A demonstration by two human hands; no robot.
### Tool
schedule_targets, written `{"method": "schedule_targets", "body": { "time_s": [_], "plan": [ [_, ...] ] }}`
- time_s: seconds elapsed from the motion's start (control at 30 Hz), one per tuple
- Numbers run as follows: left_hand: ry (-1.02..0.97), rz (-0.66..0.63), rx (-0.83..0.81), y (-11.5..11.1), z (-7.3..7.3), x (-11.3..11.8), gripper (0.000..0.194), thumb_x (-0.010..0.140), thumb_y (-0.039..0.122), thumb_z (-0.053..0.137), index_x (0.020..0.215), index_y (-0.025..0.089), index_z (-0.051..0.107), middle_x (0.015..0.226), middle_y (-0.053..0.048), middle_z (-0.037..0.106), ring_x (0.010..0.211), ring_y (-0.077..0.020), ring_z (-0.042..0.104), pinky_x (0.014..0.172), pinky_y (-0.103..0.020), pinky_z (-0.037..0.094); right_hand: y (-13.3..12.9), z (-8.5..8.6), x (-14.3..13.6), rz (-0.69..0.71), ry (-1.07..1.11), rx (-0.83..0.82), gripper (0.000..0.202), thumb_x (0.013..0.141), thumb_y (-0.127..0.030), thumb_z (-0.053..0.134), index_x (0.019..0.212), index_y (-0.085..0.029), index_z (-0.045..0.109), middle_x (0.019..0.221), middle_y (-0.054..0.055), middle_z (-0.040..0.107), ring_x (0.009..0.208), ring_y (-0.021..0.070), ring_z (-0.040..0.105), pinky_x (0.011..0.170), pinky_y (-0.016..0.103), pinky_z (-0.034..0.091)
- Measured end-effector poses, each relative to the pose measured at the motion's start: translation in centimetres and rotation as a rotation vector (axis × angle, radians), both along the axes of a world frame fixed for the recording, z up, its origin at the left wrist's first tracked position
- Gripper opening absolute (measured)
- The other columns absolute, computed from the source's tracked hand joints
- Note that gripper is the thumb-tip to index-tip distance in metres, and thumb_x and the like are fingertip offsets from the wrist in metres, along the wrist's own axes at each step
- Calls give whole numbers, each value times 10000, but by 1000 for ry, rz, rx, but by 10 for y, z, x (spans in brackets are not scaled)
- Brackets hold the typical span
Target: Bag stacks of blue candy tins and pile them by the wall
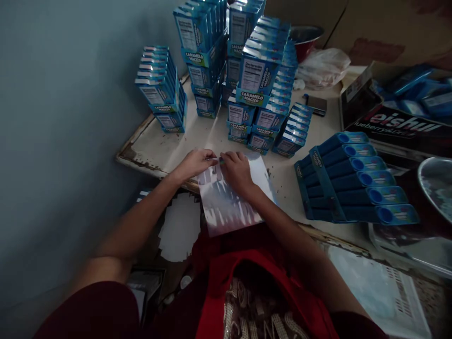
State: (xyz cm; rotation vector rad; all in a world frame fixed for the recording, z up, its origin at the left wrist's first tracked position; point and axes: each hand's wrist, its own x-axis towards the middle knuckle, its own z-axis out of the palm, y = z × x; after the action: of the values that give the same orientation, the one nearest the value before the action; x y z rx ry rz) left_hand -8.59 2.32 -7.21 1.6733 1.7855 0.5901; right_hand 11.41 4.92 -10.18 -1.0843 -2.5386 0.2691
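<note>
A glossy silvery sheet (229, 212) lies over the table's front edge and reaches towards my body. My left hand (197, 162) is closed in a pinch at the sheet's far left edge. Close beside it, my right hand (237, 172) rests over the upper part of the sheet with its fingers curled together. A tiny rainbow-shiny bit (221, 160) shows at the right fingertips; whether it is a loose piece or part of the sheet, I cannot tell. Paler rectangular patches mark the sheet under the hands.
Stacked blue candy display boxes (252, 75) stand behind the hands, with a shorter stack (158, 89) at left. Another blue display box (353, 179) lies tilted at right. Beyond it are a black carton (399, 117) of blue packets and a metal bowl (436, 183). A wall (70, 94) borders the left.
</note>
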Motion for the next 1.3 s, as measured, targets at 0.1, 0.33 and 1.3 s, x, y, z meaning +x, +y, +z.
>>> {"method": "schedule_targets", "body": {
  "time_s": [0.1,0.33,1.3],
  "plan": [
    [-79,32,19,-5,1,5,294,807,461,684,866,193,790,725,-33,711,740,-206,612,678,-300,425,-9,-6,3,15,-40,34,438,1121,-205,472,1517,-145,647,1499,186,682,1233,344,577,1022,494,455],
    [-243,156,-28,-10,-8,5,343,776,508,678,835,176,735,720,-31,679,677,-189,571,612,-287,403,-45,-14,36,15,-11,75,246,1088,-215,578,1217,-185,786,1183,109,808,1101,296,605,939,446,387],
    [-812,14,-51,-74,39,155,294,770,507,878,806,221,823,762,-72,799,629,-177,698,604,-290,549,-108,135,185,-386,295,-307,206,1007,-359,704,891,-194,747,594,-52,569,557,107,456,581,284,268]
  ]
}}
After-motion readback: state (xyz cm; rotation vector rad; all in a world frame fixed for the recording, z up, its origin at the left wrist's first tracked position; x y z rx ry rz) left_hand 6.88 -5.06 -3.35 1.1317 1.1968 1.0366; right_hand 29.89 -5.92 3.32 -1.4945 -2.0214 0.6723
